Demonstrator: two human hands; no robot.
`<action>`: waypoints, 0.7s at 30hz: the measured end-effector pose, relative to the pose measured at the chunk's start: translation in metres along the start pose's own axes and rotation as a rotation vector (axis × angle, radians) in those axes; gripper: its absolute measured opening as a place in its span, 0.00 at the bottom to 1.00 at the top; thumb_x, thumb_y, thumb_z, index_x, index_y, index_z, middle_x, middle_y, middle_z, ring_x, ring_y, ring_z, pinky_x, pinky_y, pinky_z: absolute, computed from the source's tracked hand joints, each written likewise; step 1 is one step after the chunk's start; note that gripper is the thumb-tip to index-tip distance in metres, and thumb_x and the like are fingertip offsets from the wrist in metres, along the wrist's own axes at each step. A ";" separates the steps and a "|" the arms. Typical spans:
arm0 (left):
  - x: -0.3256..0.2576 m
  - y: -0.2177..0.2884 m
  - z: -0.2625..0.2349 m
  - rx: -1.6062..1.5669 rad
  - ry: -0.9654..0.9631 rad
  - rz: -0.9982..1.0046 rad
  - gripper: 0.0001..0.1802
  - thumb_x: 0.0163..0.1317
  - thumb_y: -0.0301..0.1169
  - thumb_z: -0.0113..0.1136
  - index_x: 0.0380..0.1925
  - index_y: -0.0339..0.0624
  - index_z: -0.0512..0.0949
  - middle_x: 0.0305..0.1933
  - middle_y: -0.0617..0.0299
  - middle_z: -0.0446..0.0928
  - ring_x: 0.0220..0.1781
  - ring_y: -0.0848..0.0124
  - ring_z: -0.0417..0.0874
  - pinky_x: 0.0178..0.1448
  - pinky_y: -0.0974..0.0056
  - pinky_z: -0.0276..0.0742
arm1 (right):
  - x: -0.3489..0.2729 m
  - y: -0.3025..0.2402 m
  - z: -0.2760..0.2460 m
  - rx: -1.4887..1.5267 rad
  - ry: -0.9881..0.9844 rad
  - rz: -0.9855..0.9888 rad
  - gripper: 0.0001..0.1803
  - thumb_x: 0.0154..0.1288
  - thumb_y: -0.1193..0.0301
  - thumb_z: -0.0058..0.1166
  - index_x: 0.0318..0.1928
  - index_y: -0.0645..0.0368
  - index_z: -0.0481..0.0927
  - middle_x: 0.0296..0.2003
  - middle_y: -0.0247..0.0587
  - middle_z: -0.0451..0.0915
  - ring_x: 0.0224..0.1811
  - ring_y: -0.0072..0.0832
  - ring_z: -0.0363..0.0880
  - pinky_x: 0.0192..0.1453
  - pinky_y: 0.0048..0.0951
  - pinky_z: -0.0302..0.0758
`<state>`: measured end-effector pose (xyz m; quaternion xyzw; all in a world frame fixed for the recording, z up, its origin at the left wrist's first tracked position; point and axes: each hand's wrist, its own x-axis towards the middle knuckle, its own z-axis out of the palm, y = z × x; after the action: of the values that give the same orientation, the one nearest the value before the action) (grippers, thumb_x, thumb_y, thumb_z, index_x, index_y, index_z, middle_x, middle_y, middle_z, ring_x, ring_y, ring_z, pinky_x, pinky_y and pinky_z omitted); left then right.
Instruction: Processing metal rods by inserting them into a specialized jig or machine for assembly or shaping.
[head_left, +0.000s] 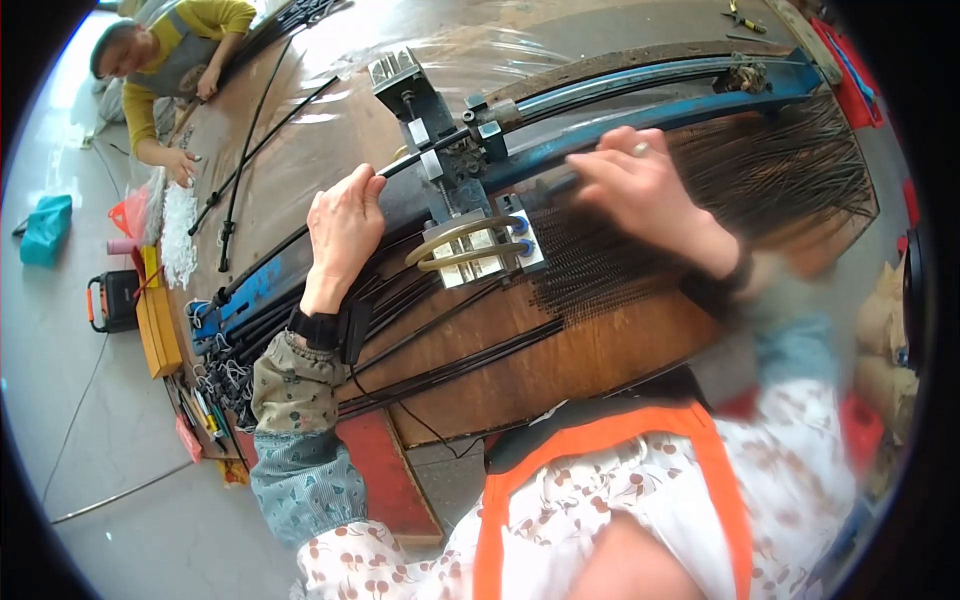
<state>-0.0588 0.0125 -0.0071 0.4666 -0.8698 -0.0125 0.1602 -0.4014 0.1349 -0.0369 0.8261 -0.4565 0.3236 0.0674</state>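
A small manufacturing workshop: a blue metal jig point(620, 110) on a worn plywood workbench point(560, 370), heaps of black wire rods point(770, 175), a co-worker point(170, 60) assembling parts nearby.

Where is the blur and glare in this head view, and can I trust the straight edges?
Head view: the right hand and its sleeve are motion-blurred, the left hand is sharp; glare whitens the clear plastic sheet at the top; the blue rail bows from fisheye distortion; corners are black.
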 end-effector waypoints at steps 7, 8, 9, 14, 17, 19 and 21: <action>0.006 -0.010 0.016 0.079 0.187 0.180 0.07 0.65 0.28 0.56 0.27 0.43 0.72 0.26 0.52 0.77 0.31 0.50 0.81 0.35 0.50 0.71 | 0.006 0.009 0.024 0.376 -0.037 0.070 0.12 0.60 0.78 0.61 0.45 0.63 0.79 0.31 0.46 0.76 0.33 0.43 0.76 0.41 0.39 0.73; 0.008 -0.007 0.017 0.115 0.219 0.210 0.07 0.66 0.29 0.56 0.28 0.44 0.72 0.26 0.53 0.77 0.31 0.51 0.81 0.34 0.51 0.72 | 0.009 0.015 0.023 0.377 -0.083 0.092 0.13 0.60 0.75 0.63 0.45 0.63 0.79 0.31 0.46 0.77 0.34 0.43 0.77 0.41 0.38 0.74; 0.009 -0.012 0.015 0.105 0.231 0.242 0.08 0.68 0.32 0.56 0.30 0.45 0.72 0.26 0.53 0.77 0.31 0.52 0.81 0.32 0.52 0.73 | 0.013 0.014 0.015 0.384 -0.122 0.100 0.14 0.60 0.72 0.65 0.45 0.63 0.79 0.32 0.46 0.77 0.34 0.43 0.77 0.41 0.37 0.74; 0.015 -0.076 -0.004 0.359 0.363 0.348 0.07 0.72 0.38 0.55 0.36 0.50 0.75 0.30 0.63 0.78 0.33 0.60 0.82 0.34 0.58 0.74 | -0.009 -0.041 -0.018 -0.064 -0.203 -0.079 0.19 0.40 0.65 0.71 0.27 0.57 0.73 0.26 0.40 0.73 0.31 0.39 0.74 0.35 0.38 0.70; -0.020 -0.108 -0.021 0.467 0.418 0.398 0.06 0.70 0.40 0.56 0.41 0.53 0.77 0.35 0.65 0.78 0.42 0.62 0.80 0.43 0.57 0.72 | -0.061 -0.103 -0.002 -0.013 -0.399 -0.266 0.07 0.49 0.70 0.57 0.26 0.53 0.71 0.24 0.36 0.70 0.32 0.31 0.72 0.36 0.33 0.69; -0.047 -0.060 -0.011 0.580 0.585 0.208 0.10 0.68 0.42 0.58 0.45 0.53 0.78 0.41 0.64 0.78 0.48 0.60 0.77 0.50 0.51 0.67 | -0.072 -0.112 0.002 0.027 -0.454 -0.218 0.04 0.52 0.72 0.54 0.30 0.55 0.74 0.25 0.37 0.71 0.36 0.34 0.74 0.40 0.33 0.71; -0.101 0.032 -0.005 0.634 0.092 0.123 0.10 0.60 0.42 0.63 0.38 0.53 0.79 0.40 0.62 0.76 0.46 0.55 0.76 0.47 0.44 0.65 | -0.081 -0.100 0.003 0.039 -0.390 -0.135 0.09 0.51 0.74 0.55 0.35 0.58 0.78 0.27 0.39 0.74 0.36 0.37 0.75 0.40 0.35 0.73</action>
<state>-0.0314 0.1140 -0.0244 0.4397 -0.8488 0.2899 0.0466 -0.3507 0.2482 -0.0690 0.9030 -0.3980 0.1608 -0.0166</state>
